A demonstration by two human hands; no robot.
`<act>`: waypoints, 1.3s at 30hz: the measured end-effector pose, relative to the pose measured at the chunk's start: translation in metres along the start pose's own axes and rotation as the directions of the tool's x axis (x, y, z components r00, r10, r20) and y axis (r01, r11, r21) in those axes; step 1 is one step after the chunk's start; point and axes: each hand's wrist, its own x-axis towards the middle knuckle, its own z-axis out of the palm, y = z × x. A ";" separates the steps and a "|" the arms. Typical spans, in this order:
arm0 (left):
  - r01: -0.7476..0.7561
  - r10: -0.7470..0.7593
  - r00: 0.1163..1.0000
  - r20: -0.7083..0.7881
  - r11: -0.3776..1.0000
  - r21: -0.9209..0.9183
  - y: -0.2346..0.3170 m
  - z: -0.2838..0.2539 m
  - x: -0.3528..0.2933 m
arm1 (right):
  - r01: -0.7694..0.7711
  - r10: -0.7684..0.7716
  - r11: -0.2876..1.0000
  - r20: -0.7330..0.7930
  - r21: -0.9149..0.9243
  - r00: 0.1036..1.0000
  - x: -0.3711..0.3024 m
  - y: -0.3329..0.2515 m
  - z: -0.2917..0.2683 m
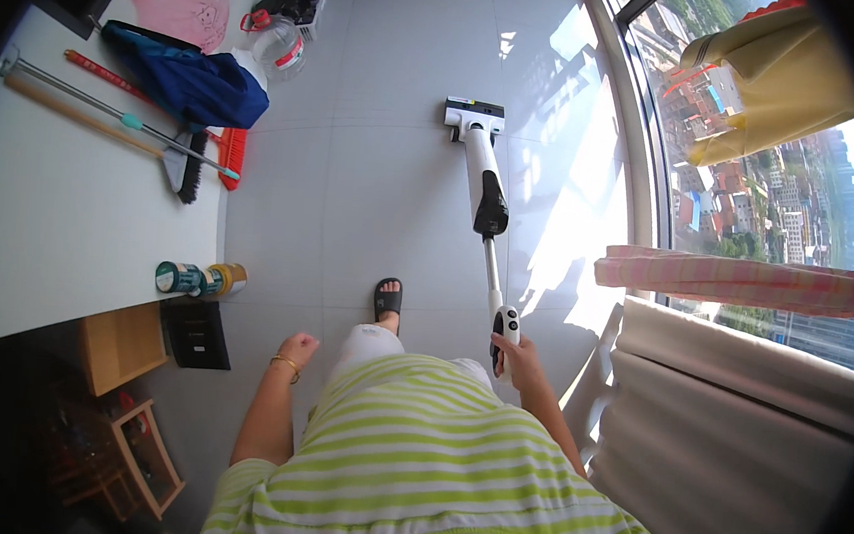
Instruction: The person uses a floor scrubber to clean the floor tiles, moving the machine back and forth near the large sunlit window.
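My right hand (520, 361) is wrapped round the handle of a white and black upright floor cleaner (486, 176). Its thin pole slants away from me to a wide head lying flat on the grey tiles. At my left side hangs my left hand (298, 349), fingers curled in and nothing visible in them, with a bracelet at the wrist. My foot in a black slipper (387, 300) stands on the tiles left of the pole.
Along the left wall are a white cabinet (58, 238), brooms (192, 163), a blue bag (186, 77), cans (200, 279) and a large water bottle (279, 50). To the right, a beige curtain (716, 420) and hanging cloths (727, 279) border the sunlit window.
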 end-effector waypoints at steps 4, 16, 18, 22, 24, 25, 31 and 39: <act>-0.009 -0.018 0.990 -0.141 0.982 -0.187 0.002 -0.050 0.033 | 0.143 -0.145 0.989 0.105 0.026 0.984 0.059 -0.071 0.042; 0.205 -0.222 0.974 -0.045 0.948 -0.244 0.105 -0.063 0.046 | 0.026 -0.027 1.000 0.034 0.015 0.999 0.256 -0.259 0.054; 0.163 -0.163 0.987 -0.007 0.986 0.037 0.080 -0.031 0.068 | 0.019 -0.020 1.000 0.064 0.010 0.998 0.286 -0.292 0.051; 0.017 -0.001 0.998 -0.060 0.966 0.260 0.048 0.047 0.109 | 0.040 -0.035 0.998 0.118 -0.041 0.992 0.358 -0.365 0.055; 0.044 -0.065 0.989 -0.131 0.987 -0.151 0.083 0.055 0.122 | 0.061 -0.052 0.995 0.118 -0.074 0.992 0.383 -0.405 0.053; 0.051 -0.070 0.989 -0.128 0.988 -0.146 0.103 0.050 0.129 | 0.053 -0.044 0.996 0.119 -0.070 0.992 0.395 -0.425 0.052; -0.004 -0.041 0.960 -0.279 0.987 -0.158 0.300 -0.060 0.107 | 0.160 -0.154 0.982 0.063 -0.096 0.986 0.487 -0.505 0.041; 0.031 -0.058 0.975 -0.216 0.992 -0.126 0.322 -0.085 0.100 | 0.229 -0.241 0.961 -0.064 -0.155 0.968 0.525 -0.547 0.062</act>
